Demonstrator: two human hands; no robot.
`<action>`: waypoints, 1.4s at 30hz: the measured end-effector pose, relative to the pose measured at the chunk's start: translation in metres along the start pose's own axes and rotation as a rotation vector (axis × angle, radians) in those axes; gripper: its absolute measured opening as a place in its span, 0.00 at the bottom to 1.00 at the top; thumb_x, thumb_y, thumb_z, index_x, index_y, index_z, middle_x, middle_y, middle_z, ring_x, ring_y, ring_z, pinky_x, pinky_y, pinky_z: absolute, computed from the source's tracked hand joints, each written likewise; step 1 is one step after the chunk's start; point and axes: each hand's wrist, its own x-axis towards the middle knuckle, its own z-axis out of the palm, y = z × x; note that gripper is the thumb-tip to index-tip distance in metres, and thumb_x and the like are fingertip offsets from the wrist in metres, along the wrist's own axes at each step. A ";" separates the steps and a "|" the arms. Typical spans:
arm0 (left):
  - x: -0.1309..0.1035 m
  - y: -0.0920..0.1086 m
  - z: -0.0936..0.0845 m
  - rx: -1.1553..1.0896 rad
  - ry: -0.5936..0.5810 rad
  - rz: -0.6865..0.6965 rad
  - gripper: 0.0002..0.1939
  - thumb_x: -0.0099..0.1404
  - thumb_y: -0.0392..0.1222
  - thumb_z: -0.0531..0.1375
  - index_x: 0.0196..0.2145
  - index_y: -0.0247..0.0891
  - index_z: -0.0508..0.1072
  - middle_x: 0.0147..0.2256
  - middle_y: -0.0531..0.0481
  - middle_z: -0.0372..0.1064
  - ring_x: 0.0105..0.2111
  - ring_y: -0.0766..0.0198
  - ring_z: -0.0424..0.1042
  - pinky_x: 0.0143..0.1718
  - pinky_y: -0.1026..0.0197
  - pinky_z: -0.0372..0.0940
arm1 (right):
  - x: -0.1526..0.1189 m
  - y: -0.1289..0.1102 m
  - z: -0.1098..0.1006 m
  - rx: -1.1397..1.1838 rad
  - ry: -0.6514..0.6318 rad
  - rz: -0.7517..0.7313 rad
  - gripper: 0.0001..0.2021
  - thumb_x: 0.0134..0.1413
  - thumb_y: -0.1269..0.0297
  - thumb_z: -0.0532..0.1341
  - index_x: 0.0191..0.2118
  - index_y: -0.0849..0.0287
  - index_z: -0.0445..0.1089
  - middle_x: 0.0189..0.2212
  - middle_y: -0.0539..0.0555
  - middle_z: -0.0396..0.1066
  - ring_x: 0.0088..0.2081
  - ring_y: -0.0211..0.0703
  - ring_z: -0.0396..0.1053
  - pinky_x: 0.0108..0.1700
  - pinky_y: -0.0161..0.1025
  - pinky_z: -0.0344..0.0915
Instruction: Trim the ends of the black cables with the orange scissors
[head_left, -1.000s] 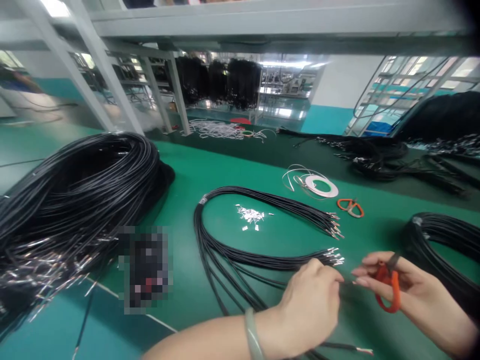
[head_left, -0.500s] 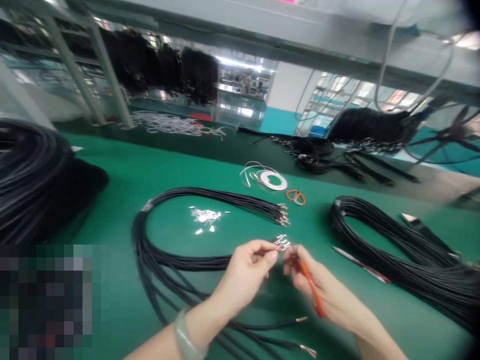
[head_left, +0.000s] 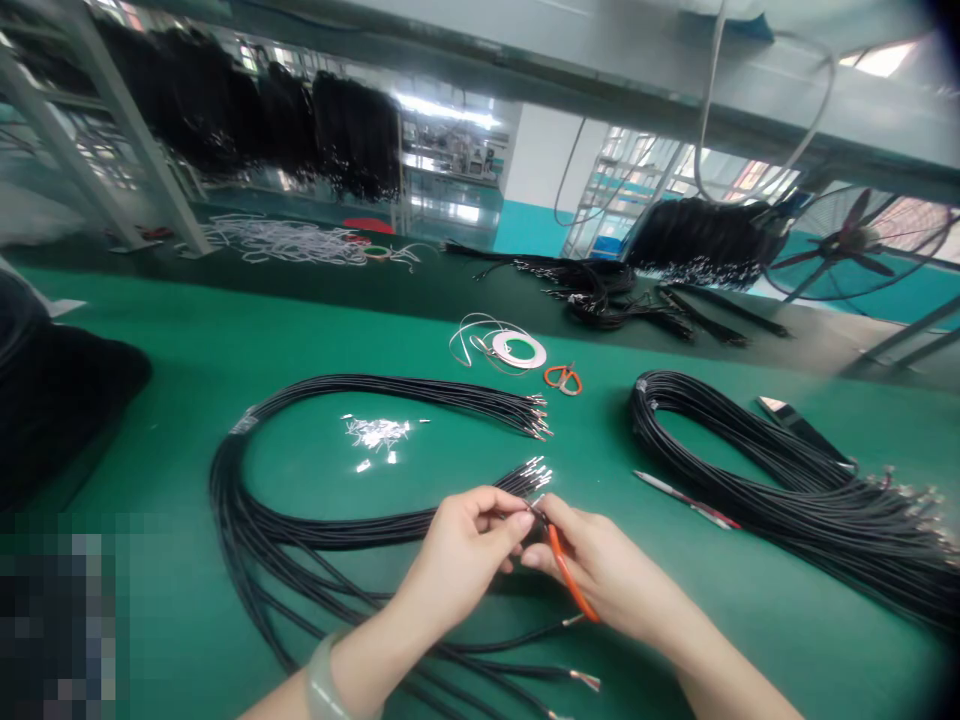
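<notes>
My left hand (head_left: 472,545) pinches the end of a black cable between thumb and fingers. My right hand (head_left: 592,560) is closed around orange-handled pliers (head_left: 568,572), whose jaws meet the cable end at my left fingertips; the fingers partly hide them. Just beyond my hands lies a bundle of black cables (head_left: 337,530) with bare silvery tips, curving round to a second row of cable ends (head_left: 480,402). Several loose cables with stripped ends (head_left: 585,680) run below my wrists. Small white pieces (head_left: 379,432) are scattered inside the curve.
Orange-handled scissors (head_left: 562,380) and a white ring-shaped coil (head_left: 519,350) lie farther back. To the right are a pen (head_left: 686,500), another looped cable bundle (head_left: 720,470) and a blade-like tool (head_left: 802,430). A dark cable pile (head_left: 67,400) stands left; a fan (head_left: 855,240) is behind.
The pliers have come in against the cable end at my left fingertips; before, they were slightly apart. The whole view has shifted, with things now farther left.
</notes>
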 end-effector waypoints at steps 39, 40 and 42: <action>0.002 0.003 -0.001 0.043 -0.033 -0.020 0.16 0.58 0.49 0.64 0.33 0.31 0.72 0.19 0.52 0.70 0.20 0.68 0.69 0.24 0.67 0.66 | 0.014 0.007 0.004 0.813 0.425 -0.028 0.17 0.49 0.59 0.69 0.40 0.55 0.64 0.32 0.50 0.72 0.35 0.41 0.71 0.40 0.38 0.68; 0.002 0.003 0.000 0.039 -0.037 -0.018 0.16 0.58 0.49 0.64 0.33 0.31 0.72 0.20 0.51 0.70 0.20 0.68 0.69 0.24 0.67 0.66 | 0.015 0.005 0.008 0.851 0.470 -0.025 0.17 0.48 0.60 0.70 0.40 0.55 0.64 0.31 0.50 0.73 0.34 0.41 0.72 0.40 0.39 0.69; 0.001 0.002 0.001 0.023 -0.046 -0.013 0.15 0.58 0.48 0.64 0.32 0.31 0.72 0.20 0.51 0.70 0.20 0.68 0.69 0.24 0.67 0.66 | 0.016 0.003 0.013 0.881 0.497 -0.031 0.16 0.47 0.63 0.71 0.37 0.56 0.65 0.30 0.50 0.74 0.33 0.41 0.73 0.39 0.39 0.70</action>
